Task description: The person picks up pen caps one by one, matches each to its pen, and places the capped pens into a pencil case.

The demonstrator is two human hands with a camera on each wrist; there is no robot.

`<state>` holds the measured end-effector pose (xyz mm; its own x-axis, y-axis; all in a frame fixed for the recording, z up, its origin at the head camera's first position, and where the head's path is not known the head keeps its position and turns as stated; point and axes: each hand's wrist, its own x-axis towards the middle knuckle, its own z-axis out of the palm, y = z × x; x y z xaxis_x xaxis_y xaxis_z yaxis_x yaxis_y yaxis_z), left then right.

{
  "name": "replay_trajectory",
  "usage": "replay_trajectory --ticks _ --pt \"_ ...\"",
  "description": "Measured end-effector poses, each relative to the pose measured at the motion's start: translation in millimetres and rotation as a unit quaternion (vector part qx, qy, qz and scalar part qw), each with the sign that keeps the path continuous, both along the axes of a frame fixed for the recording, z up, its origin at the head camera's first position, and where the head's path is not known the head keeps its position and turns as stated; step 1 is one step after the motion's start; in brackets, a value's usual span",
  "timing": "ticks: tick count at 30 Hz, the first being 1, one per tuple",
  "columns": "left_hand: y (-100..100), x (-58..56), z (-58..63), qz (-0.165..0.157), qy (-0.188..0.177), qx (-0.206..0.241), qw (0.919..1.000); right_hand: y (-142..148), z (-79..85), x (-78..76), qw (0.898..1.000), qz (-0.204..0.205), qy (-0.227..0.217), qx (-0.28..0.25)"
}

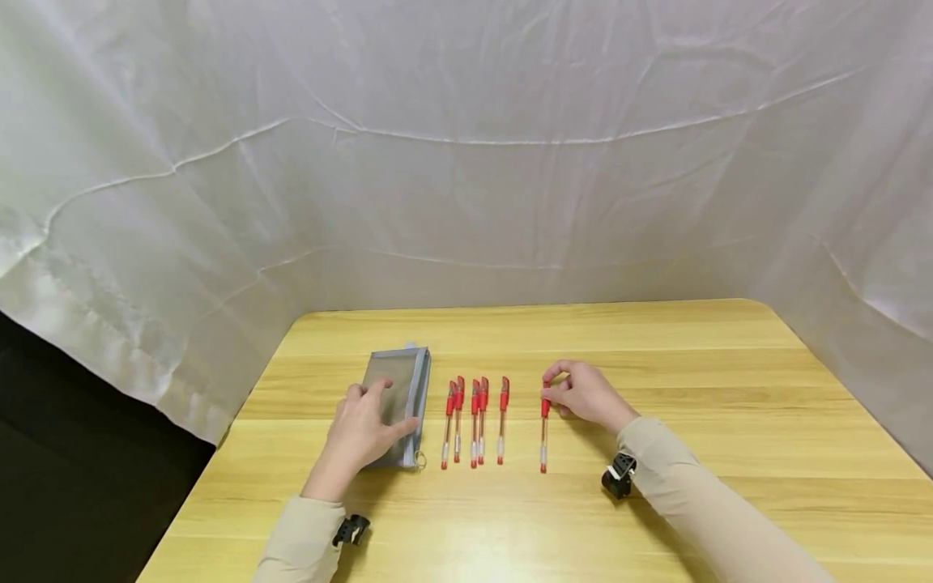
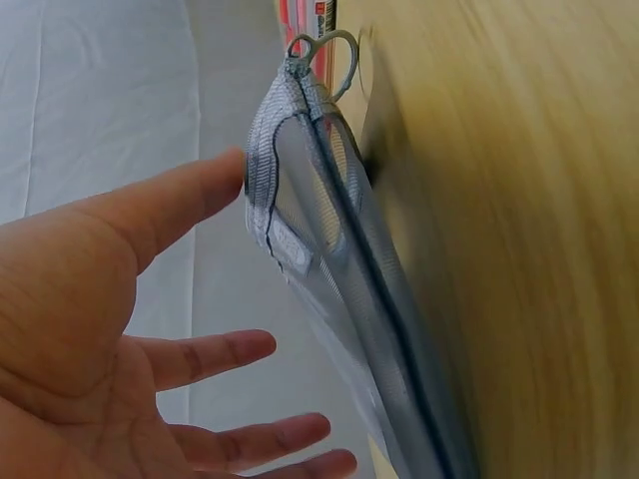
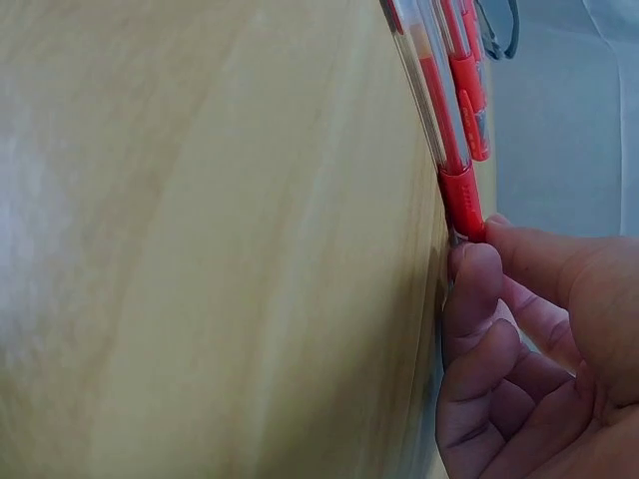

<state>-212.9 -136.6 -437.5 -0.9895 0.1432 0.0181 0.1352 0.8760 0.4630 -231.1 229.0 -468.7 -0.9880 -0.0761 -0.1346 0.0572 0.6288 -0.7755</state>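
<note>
A grey mesh zipper pouch point(image 1: 397, 375) lies flat at the left of the table. Over it spreads my left hand point(image 1: 364, 433), and in the left wrist view the thumb point(image 2: 205, 185) touches the pouch's zipper edge while the other fingers stand apart. My right hand point(image 1: 586, 397) pinches the red cap end of a clear-barrelled pen point(image 1: 543, 437); the right wrist view shows thumb and fingers at that cap point(image 3: 462, 205). Between the hands several similar red-capped pens point(image 1: 503, 421) lie side by side, caps toward the back.
Both hands work on a light wood-grain table point(image 1: 692, 364). Pale grey cloth point(image 1: 510, 202) hangs behind it and at the sides. A metal ring point(image 1: 419, 460) hangs from the pouch's near corner. Dark space point(image 1: 73, 453) shows beyond the table's left edge.
</note>
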Motion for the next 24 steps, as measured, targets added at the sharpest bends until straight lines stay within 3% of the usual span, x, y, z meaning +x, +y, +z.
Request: replay_trajectory --ticks 13,19,24 --pt "0 -0.4 -5.2 -0.012 -0.023 0.004 0.9996 -2 9.2 0.6 1.000 -0.005 0.008 0.012" --pt "-4 -2.0 -6.5 -0.025 -0.028 0.012 0.9992 -20 23.8 -0.4 0.999 0.018 0.034 0.013" --pt "-8 -2.7 -6.1 -0.030 -0.040 0.026 0.9984 -41 33.2 -1.7 0.999 0.029 0.031 -0.004"
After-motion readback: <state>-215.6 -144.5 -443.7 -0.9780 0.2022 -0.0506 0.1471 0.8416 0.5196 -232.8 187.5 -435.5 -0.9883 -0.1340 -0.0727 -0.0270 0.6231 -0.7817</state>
